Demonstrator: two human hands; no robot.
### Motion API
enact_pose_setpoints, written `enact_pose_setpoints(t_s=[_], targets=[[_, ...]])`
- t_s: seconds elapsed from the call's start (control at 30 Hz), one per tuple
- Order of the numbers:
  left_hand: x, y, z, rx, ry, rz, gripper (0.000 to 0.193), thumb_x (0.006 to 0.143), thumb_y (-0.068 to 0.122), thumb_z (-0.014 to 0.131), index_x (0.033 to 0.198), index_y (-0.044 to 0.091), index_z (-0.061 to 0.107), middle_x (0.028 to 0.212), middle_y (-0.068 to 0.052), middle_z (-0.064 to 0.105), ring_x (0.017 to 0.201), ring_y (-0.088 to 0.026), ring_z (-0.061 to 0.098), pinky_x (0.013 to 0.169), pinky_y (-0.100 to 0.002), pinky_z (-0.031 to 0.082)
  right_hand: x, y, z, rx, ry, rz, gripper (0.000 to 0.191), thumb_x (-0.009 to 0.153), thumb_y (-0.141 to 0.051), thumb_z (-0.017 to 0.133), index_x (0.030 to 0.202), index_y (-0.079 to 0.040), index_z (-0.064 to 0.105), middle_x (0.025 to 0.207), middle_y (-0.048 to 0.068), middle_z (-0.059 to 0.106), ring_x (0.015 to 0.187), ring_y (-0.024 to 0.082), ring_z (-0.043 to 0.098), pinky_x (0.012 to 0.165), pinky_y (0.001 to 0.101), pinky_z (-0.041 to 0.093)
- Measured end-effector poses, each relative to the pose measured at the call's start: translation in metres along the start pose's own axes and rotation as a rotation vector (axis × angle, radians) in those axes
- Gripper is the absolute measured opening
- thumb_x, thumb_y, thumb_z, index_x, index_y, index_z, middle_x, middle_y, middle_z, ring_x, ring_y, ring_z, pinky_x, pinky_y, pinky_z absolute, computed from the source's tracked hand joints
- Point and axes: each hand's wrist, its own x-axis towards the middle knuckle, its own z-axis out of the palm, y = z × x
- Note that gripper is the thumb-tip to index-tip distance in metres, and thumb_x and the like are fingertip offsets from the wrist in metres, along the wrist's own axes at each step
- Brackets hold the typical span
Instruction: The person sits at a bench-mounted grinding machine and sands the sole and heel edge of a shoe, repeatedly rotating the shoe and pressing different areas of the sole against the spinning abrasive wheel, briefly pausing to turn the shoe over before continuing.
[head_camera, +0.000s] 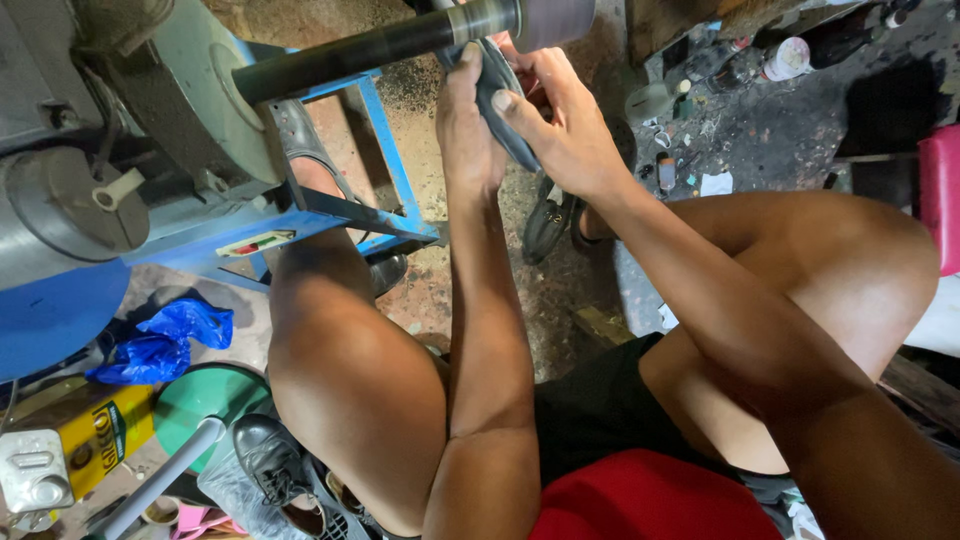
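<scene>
Both my hands hold a dark shoe sole (503, 100) up against the underside of a long dark shaft (380, 45) with a sanding drum (553, 18) at its end. My left hand (466, 120) grips the sole from the left side. My right hand (560, 125) wraps it from the right, thumb laid across its face. The shaft comes out of a grey machine (150, 110) on a blue frame (330, 215). I sit with my knees spread, one on each side of my arms.
A black shoe (268, 458) lies at lower left beside a green lid (195, 400), a blue plastic bag (165, 340) and a yellow tin (90, 435). Another dark shoe (548, 225) lies on the floor. Bottles (780, 55) and clutter sit at upper right.
</scene>
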Motion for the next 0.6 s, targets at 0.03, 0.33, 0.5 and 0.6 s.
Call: enact_pose_setpoints(t_s=[0.03, 0.33, 0.5, 0.6], targets=[[0.002, 0.0, 0.001, -0.031, 0.016, -0.026, 0.04, 0.112, 0.03, 0.056, 0.125, -0.007, 0.061, 0.105, -0.012, 0.062, 0.094, -0.022, 0.062, 0.084, -0.038, 0.055, 0.001, -0.001, -0.001, 0.037, 0.005, -0.006, 0.034, 0.11, -0.021, 0.064, 0.135, 0.0, 0.055, 0.114, 0.005, 0.051, 0.104, 0.013, 0.053, 0.095, 0.0298, 0.047], [0.013, 0.002, 0.016, -0.154, 0.061, -0.078, 0.035, 0.106, 0.028, 0.061, 0.128, 0.001, 0.057, 0.107, -0.006, 0.059, 0.095, -0.018, 0.063, 0.087, -0.037, 0.057, 0.01, 0.004, -0.005, 0.228, 0.05, 0.111, 0.029, 0.107, -0.019, 0.067, 0.131, -0.004, 0.058, 0.109, 0.001, 0.062, 0.098, 0.008, 0.057, 0.088, 0.0266, 0.05], [0.014, -0.004, 0.01, -0.17, 0.032, -0.104, 0.035, 0.104, 0.031, 0.06, 0.122, 0.0, 0.056, 0.104, -0.007, 0.059, 0.094, -0.019, 0.063, 0.087, -0.038, 0.059, 0.009, 0.005, -0.007, 0.273, 0.036, 0.046, 0.03, 0.111, -0.017, 0.067, 0.136, -0.004, 0.057, 0.113, 0.001, 0.061, 0.101, 0.008, 0.055, 0.09, 0.0262, 0.049], [0.014, -0.005, 0.007, -0.157, 0.071, -0.102, 0.037, 0.106, 0.03, 0.063, 0.124, -0.001, 0.057, 0.106, -0.006, 0.057, 0.095, -0.016, 0.06, 0.084, -0.034, 0.054, 0.007, 0.004, -0.007, 0.219, 0.042, 0.094, 0.03, 0.109, -0.019, 0.066, 0.135, -0.006, 0.058, 0.106, -0.001, 0.061, 0.093, 0.007, 0.053, 0.083, 0.0252, 0.047]])
